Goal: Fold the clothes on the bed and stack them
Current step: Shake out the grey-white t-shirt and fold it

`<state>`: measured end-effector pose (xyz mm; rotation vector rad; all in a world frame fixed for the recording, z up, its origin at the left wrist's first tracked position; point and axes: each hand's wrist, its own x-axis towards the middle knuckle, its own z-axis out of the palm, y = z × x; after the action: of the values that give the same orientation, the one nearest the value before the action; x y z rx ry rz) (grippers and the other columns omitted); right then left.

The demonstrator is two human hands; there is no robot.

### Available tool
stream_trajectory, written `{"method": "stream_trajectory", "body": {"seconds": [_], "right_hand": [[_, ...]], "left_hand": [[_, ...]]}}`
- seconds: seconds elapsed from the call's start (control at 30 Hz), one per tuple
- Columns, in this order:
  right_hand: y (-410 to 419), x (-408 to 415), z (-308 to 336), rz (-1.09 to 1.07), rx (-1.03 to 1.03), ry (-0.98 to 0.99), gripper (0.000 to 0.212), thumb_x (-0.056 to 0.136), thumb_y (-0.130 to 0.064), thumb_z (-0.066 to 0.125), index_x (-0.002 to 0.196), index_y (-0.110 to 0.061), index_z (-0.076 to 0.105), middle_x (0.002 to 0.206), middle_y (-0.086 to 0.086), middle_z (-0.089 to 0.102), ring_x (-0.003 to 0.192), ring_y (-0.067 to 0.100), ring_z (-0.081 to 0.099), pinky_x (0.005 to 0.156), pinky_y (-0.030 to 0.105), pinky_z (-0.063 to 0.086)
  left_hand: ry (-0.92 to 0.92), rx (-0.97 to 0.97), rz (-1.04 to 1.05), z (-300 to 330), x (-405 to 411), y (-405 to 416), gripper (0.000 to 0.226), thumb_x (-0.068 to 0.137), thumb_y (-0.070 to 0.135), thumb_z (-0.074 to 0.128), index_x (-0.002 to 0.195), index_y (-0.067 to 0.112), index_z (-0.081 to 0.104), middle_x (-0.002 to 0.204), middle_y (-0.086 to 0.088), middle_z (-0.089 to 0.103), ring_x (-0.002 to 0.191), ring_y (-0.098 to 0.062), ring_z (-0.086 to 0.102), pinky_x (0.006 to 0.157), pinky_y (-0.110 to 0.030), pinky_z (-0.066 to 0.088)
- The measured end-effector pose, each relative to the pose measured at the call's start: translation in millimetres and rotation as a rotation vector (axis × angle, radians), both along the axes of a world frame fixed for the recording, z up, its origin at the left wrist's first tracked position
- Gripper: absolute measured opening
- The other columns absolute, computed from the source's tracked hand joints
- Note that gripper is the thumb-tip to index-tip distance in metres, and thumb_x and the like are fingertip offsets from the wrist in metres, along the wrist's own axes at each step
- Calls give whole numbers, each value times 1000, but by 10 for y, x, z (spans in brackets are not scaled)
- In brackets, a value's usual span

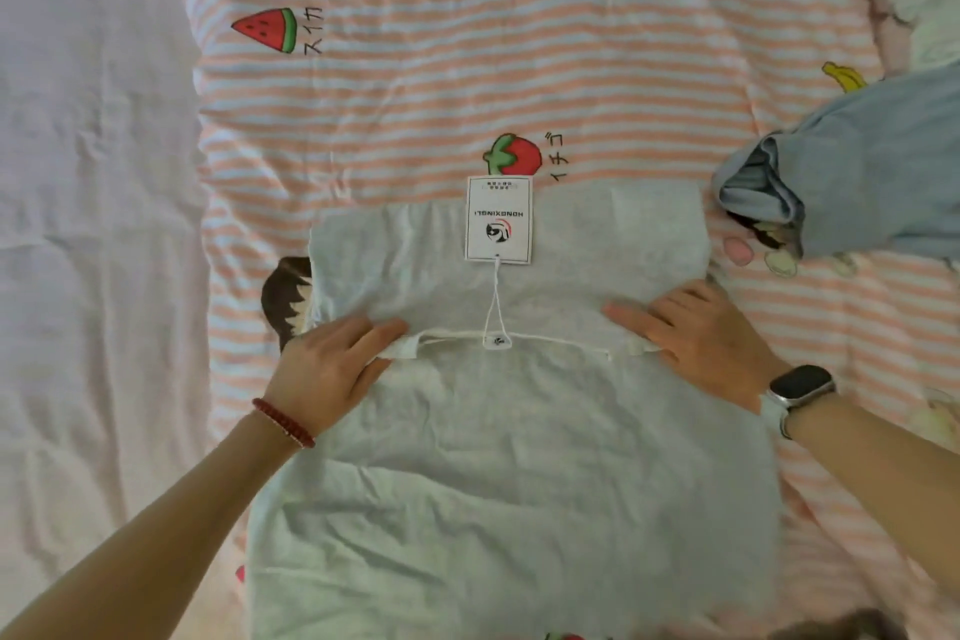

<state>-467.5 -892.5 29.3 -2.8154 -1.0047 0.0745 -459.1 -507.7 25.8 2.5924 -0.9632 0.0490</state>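
A light grey garment (509, 473) lies flat on the striped bed cover, its far part folded back toward me along a white hem. A white paper hang tag (499, 219) on a string rests on that folded part. My left hand (327, 369) presses on the left end of the white hem, fingers pinching the edge. My right hand (701, 333), with a watch on the wrist, lies flat on the right end of the hem. A blue garment (852, 177) sits crumpled at the right.
The pink-and-white striped cover (467, 83) with fruit prints stretches beyond the garment. A pale pink sheet (93, 224) covers the left side. White and pink fabric (919, 10) is piled at the far right corner.
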Motion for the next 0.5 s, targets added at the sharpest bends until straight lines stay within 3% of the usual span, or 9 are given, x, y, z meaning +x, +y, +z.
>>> {"method": "stream_trajectory", "body": {"seconds": [0.1,0.17,0.27,0.33,0.4,0.47,0.5], "right_hand": [[-34,-342,9,-28,-52,23,43,85,-16,39,123,-15,60,62,3,55,54,24,52,68,34,37],[-39,-497,21,-34,-128,53,44,83,-17,44,124,-18,60,65,4,55,58,25,53,71,36,41],[-6,-644,33,-50,-236,161,48,79,-23,57,127,-22,58,71,5,57,66,27,55,72,42,50],[9,-663,65,-71,-237,187,49,80,-31,41,124,-24,61,72,4,57,68,26,56,72,41,49],[37,-633,98,-76,-162,147,45,83,-33,35,108,-21,70,70,2,55,65,24,54,73,37,43],[129,-546,118,-108,-71,57,40,87,-31,37,91,-15,73,72,4,56,67,26,54,73,37,35],[214,-481,117,-143,-44,5,38,88,-29,38,92,-13,72,79,7,60,72,28,57,77,38,36]], "left_hand": [[61,66,-50,8,-334,39,37,100,39,21,113,20,51,73,-4,62,55,-21,60,45,-23,46],[129,185,-72,-7,-565,49,38,96,40,31,117,24,57,82,-6,64,67,-24,63,51,-28,52],[328,478,-69,-14,-788,-35,47,79,45,62,123,28,60,109,-13,63,95,-34,62,75,-44,55],[536,634,-22,25,-806,-122,54,83,56,55,132,36,49,131,-8,50,120,-30,48,95,-44,45],[509,540,23,84,-736,-199,40,89,53,44,121,33,60,125,-4,53,117,-27,49,91,-40,45],[314,350,77,134,-604,-295,36,89,41,44,93,19,72,104,-7,64,100,-30,60,79,-41,49],[180,281,129,140,-519,-349,34,88,34,43,92,15,72,103,-10,66,98,-32,61,81,-45,49]]}}
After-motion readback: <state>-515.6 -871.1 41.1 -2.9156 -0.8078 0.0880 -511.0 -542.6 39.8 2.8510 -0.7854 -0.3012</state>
